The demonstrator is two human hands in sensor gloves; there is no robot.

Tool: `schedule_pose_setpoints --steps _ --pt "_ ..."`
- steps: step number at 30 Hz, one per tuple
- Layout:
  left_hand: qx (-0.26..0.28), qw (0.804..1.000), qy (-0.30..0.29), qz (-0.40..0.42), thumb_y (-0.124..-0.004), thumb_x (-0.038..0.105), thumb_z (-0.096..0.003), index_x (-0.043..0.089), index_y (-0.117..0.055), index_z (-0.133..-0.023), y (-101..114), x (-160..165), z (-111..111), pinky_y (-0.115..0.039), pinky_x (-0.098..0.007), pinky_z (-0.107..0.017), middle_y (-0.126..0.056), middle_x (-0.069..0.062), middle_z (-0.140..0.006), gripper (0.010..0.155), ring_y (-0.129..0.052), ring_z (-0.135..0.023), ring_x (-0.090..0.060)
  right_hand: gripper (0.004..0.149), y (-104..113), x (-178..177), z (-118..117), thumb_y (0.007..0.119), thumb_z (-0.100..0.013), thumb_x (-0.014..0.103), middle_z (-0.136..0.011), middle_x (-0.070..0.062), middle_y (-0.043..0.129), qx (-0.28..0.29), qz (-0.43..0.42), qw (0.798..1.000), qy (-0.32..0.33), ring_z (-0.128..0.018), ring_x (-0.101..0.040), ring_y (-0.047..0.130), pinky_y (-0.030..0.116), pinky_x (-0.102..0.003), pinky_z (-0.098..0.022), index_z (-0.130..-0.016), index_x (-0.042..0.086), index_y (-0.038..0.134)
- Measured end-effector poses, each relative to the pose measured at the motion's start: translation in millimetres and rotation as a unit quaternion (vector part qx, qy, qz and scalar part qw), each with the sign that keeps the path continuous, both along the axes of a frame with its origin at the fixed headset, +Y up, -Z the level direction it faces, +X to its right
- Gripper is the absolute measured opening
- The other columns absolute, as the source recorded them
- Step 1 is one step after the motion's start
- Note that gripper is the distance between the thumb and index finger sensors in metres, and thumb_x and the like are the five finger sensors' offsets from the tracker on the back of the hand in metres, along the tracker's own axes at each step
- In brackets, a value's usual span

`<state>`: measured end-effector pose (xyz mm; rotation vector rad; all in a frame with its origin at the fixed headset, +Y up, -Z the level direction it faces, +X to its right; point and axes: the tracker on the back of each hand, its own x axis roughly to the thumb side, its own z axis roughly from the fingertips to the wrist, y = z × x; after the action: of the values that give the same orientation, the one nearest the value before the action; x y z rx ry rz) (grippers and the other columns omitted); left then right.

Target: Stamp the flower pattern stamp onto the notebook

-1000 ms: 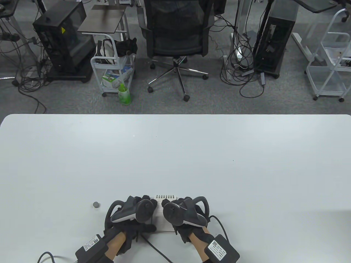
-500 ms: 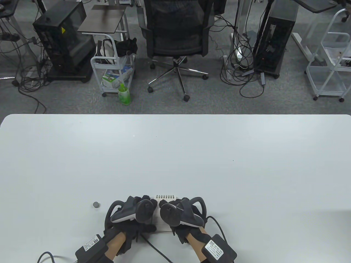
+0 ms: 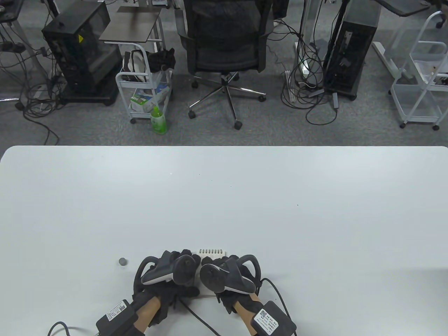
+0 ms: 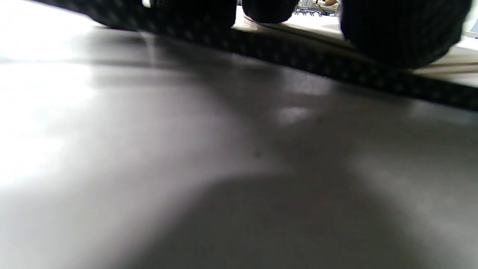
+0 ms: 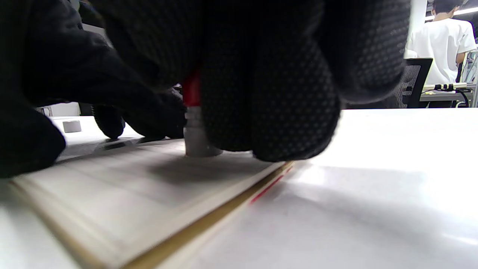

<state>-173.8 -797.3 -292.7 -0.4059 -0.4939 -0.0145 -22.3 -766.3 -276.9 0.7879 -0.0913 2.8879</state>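
The notebook (image 3: 212, 251) lies open near the table's front edge, mostly hidden under both hands; only its spiral binding shows. In the right wrist view my right hand (image 5: 239, 123) grips a stamp (image 5: 194, 140) with a red body and a grey base, standing upright with its base on the blank page (image 5: 112, 186). In the table view my right hand (image 3: 211, 261) is over the notebook's right half. My left hand (image 3: 182, 254) rests on the notebook's left side, fingers lying on the page. The left wrist view is blurred and shows only fingertips (image 4: 403, 33) and table.
A small grey cap (image 3: 122, 261) stands on the table left of my left hand; it also shows in the right wrist view (image 5: 71, 126). Glove cables trail off the front edge. The white table (image 3: 224, 196) stretches far beyond the notebook.
My right hand has shifted a little to the left, closer to my left hand, still gripping the stamp. My left hand and the notebook have not moved.
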Motion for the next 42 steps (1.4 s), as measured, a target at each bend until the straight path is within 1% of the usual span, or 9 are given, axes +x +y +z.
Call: schedule_pose_setpoints --steps 13,15,25,30,32,37,42 --pt "0.002 1.000 0.000 0.001 -0.071 0.062 -0.0329 0.022 -0.039 -0.106 -0.3 -0.3 0.2 -0.049 -0.061 -0.065 -0.034 -0.012 -0.112 0.090 -0.042 -0.098 -0.039 0.045 -1.9 -1.2 2.1 0.084 -0.040 0.028 -0.060 -0.018 0.098 0.002 -0.001 1.000 -0.012 -0.043 -0.032 0.107 0.083 -0.053 -0.045 -0.083 0.016 0.085" --pt "0.001 1.000 0.000 0.002 -0.071 0.062 -0.0329 0.022 -0.039 -0.106 -0.4 -0.2 0.2 -0.049 -0.061 -0.065 -0.034 -0.011 -0.112 0.090 -0.042 -0.098 -0.039 0.045 -2.1 0.1 1.1 0.083 -0.040 0.028 -0.061 -0.018 0.098 -0.005 -0.004 1.000 -0.013 -0.044 -0.032 0.107 0.082 -0.053 -0.046 -0.084 0.016 0.084" --pt "0.001 1.000 0.000 0.003 -0.071 0.063 -0.0328 0.022 -0.039 -0.106 -0.5 -0.6 0.2 -0.049 -0.061 -0.065 -0.034 -0.011 -0.112 0.090 -0.042 -0.098 -0.038 0.046 3.7 0.3 3.4 0.084 -0.039 0.029 -0.062 -0.015 0.099 0.025 0.015 1.000 0.000 -0.045 -0.031 0.108 0.082 -0.054 -0.046 -0.084 0.017 0.085" --pt "0.000 1.000 0.001 0.003 -0.071 0.063 -0.0329 0.022 -0.039 -0.106 -0.5 -0.5 0.0 -0.049 -0.061 -0.065 -0.034 -0.011 -0.112 0.090 -0.042 -0.098 -0.038 0.046 19.5 15.4 1.8 0.085 -0.039 0.028 -0.060 -0.016 0.100 0.029 -0.014 0.999 -0.010 -0.044 -0.031 0.108 0.082 -0.054 -0.047 -0.083 0.017 0.085" --pt "0.000 1.000 0.001 0.003 -0.071 0.063 -0.0328 0.022 -0.039 -0.106 -0.6 -0.6 0.0 -0.049 -0.061 -0.065 -0.034 -0.011 -0.112 0.090 -0.042 -0.098 -0.038 0.046 22.7 22.4 -0.3 0.085 -0.039 0.029 -0.060 -0.016 0.100 0.027 -0.019 0.999 -0.018 -0.042 -0.030 0.108 0.082 -0.055 -0.047 -0.083 0.017 0.086" --pt "0.001 1.000 0.001 0.003 -0.071 0.063 -0.0328 0.022 -0.039 -0.106 -0.6 -0.5 0.1 -0.049 -0.061 -0.065 -0.034 -0.011 -0.112 0.090 -0.042 -0.098 -0.038 0.046 19.1 36.3 -4.4 0.088 -0.038 0.029 -0.059 -0.015 0.101 0.009 -0.018 1.000 -0.021 -0.041 -0.030 0.109 0.082 -0.054 -0.046 -0.082 0.016 0.087" --pt "0.001 1.000 0.001 0.003 -0.071 0.063 -0.0328 0.022 -0.039 -0.106 -0.5 -0.8 0.0 -0.049 -0.061 -0.065 -0.034 -0.011 -0.112 0.090 -0.042 -0.098 -0.038 0.046 17.3 37.3 -5.6 0.088 -0.037 0.029 -0.058 -0.016 0.101 -0.003 -0.020 1.000 -0.019 -0.041 -0.030 0.109 0.082 -0.055 -0.046 -0.081 0.016 0.087"
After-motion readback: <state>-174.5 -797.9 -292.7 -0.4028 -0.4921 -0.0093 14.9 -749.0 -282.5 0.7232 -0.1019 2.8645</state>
